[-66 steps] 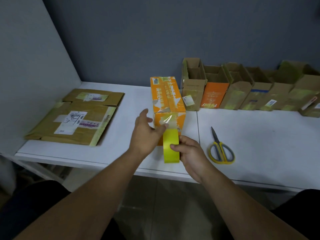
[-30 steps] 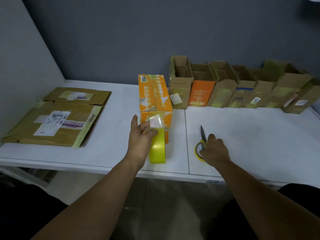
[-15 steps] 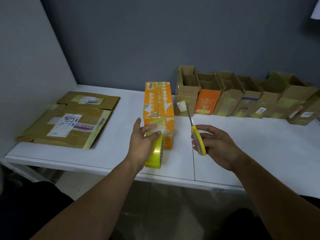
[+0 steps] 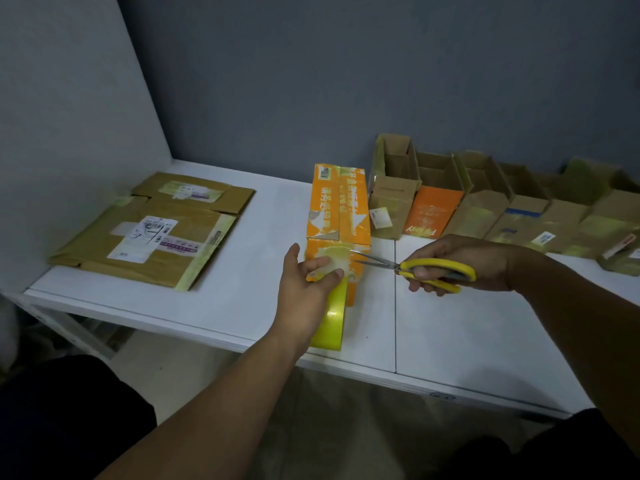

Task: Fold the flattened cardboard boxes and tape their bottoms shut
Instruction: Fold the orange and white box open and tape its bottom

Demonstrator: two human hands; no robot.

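Along worktop (image 4: 467,341) back edge, right half: row of folded boxes (image 4: 485,209), tops open, nothing seen inside. Left end: stack of flattened boxes (image 4: 156,230). Middle, toward front edge: orange box (image 4: 337,209), flaps closed, tape over seam and down near face; contents hidden. Tape roll (image 4: 332,317) below, at front edge. Left grip (image 4: 304,292) pinches its strip against box. Right grip (image 4: 464,258) curled round scissors (image 4: 436,268), blades parted at strip. Judgement: hold strip taut, cut close to box, press tail flat.
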